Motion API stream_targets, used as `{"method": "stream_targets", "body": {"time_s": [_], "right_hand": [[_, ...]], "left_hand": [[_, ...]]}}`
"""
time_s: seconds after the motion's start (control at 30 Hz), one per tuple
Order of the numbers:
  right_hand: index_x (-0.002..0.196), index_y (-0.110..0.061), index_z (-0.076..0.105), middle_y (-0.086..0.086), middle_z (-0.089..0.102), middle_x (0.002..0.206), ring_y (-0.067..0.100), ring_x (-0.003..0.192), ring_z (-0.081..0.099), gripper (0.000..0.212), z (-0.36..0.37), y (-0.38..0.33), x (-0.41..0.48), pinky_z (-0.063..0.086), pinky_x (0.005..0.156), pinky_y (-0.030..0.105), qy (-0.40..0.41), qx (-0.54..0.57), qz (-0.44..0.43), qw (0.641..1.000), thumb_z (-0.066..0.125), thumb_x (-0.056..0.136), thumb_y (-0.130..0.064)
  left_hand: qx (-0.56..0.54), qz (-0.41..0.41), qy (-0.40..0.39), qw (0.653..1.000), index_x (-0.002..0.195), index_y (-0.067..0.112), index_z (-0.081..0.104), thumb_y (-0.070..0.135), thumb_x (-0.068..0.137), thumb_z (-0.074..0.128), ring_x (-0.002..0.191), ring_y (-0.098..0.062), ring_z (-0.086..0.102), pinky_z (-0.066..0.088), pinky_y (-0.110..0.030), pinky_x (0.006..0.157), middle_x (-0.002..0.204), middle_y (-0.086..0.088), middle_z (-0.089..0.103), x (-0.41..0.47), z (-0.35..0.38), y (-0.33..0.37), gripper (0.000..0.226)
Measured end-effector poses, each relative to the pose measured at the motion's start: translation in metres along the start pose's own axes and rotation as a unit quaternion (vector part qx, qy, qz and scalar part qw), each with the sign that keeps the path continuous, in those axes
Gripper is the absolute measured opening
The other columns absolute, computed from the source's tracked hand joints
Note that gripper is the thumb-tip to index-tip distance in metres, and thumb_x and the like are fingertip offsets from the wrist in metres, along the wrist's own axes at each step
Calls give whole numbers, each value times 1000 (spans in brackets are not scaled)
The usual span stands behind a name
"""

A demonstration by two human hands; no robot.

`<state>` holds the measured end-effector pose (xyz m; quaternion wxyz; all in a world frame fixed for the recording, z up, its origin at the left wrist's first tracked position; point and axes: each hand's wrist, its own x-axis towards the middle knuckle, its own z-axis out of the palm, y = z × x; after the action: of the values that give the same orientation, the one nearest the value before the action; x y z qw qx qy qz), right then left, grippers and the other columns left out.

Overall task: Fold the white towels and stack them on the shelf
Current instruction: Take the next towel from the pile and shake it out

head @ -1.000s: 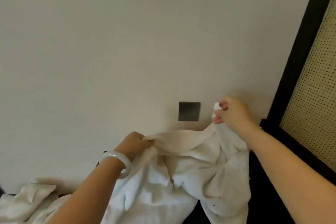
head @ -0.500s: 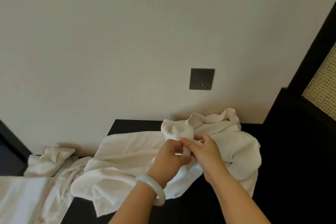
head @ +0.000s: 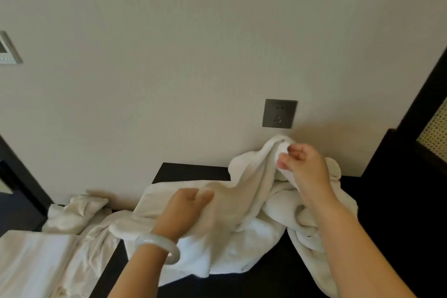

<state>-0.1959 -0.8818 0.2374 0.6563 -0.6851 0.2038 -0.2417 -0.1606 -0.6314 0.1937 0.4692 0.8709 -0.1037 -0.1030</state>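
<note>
While right hand [head: 303, 167] pinches a raised corner of the white towel [head: 244, 203] nr the wall socket [head: 279, 113], left hand [head: 185, 213] grips its edge lower down; towel lies rumpled on dark tabletop [head: 191, 172].

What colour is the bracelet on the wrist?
The bracelet is pale milky white, seen in the head view.

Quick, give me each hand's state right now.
Left hand: grip closed on the white towel.
Right hand: pinching a raised corner of the same towel.
</note>
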Motion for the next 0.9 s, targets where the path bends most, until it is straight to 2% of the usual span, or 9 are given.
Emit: {"method": "stream_targets", "body": {"time_s": [0.13,0.2,0.3,0.4,0.47,0.57,0.77,0.83,0.9], "right_hand": [[96,-21,67,0,74,82,14,72,71,18,14,15,-45,54,68,21,-6,3,-66,998,68,90,-4],[102,-26,66,0,75,85,16,76,72,14,17,17,-62,57,71,24,-67,12,-53,996,69,92,-17],[110,-32,59,-2,75,82,10,74,72,33,15,16,-70,58,67,25,-106,-4,22,994,69,83,-48],[114,-25,59,-2,77,87,9,78,73,30,7,15,-65,53,60,16,-110,59,66,990,73,87,-31],[113,-17,64,6,77,92,18,86,74,26,2,16,-62,55,66,21,-102,103,70,987,72,89,-16],[111,-19,66,5,76,95,20,91,73,25,-1,12,-56,55,75,29,-57,131,38,989,73,87,-12],[119,-19,63,3,75,103,15,100,71,37,-11,-11,-29,56,77,20,-27,180,-46,982,74,85,-8],[125,-22,59,1,75,105,13,101,71,45,-14,-8,-26,56,80,22,-43,155,-33,986,74,85,-6],[123,-25,59,-3,76,104,12,99,71,45,-16,-2,-28,54,84,26,-36,105,-19,994,76,84,-9]], "left_hand": [[-183,15,-5,983,96,9,73,34,97,55,84,-16,64,51,-38,82,89,-2,72,7,11,63,30],[-141,56,-42,988,103,15,72,31,99,53,93,-14,65,52,-32,87,96,1,72,11,16,83,25],[41,143,-144,978,79,18,64,24,97,53,67,0,54,42,-9,63,74,8,60,6,27,93,22],[36,174,-150,973,103,25,69,25,92,61,67,6,54,41,-7,63,81,12,61,0,40,82,13],[-34,153,-110,982,116,37,62,29,85,72,67,3,54,42,-12,67,89,12,61,-2,44,69,33],[7,125,-84,989,102,41,50,30,78,75,70,4,56,43,-11,61,90,11,61,-6,48,50,36],[117,41,-24,992,76,22,49,25,91,60,59,-4,47,38,-14,54,69,7,55,-14,47,0,19],[48,18,-60,997,70,18,55,28,96,57,56,-7,47,38,-16,55,63,6,55,-21,43,-6,28],[-137,-21,-137,981,77,14,70,33,99,54,59,-11,51,43,-24,61,66,2,60,-27,37,6,33]]}}
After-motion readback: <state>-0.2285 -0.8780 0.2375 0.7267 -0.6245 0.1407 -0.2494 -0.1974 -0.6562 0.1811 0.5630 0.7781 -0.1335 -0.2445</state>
